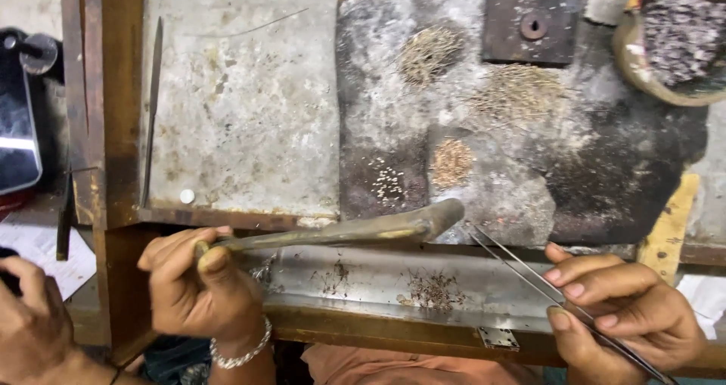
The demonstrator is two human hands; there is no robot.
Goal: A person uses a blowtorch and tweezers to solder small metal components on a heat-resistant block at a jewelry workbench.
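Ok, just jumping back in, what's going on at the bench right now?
The person's left hand holds a long brass-coloured blowpipe-like tool, its tip at the edge of a dark, scorched work block. The right hand pinches thin tweezers pointed toward the same edge. Small heaps of tiny metal bits lie on the block. Another person's hand shows at the lower left.

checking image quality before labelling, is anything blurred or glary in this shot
Head view: the left hand and its brass tool look slightly motion-smeared; the phone screen at the left edge shows a bright reflection; the dark slab and tiny piece heaps stay fairly sharp under even light.
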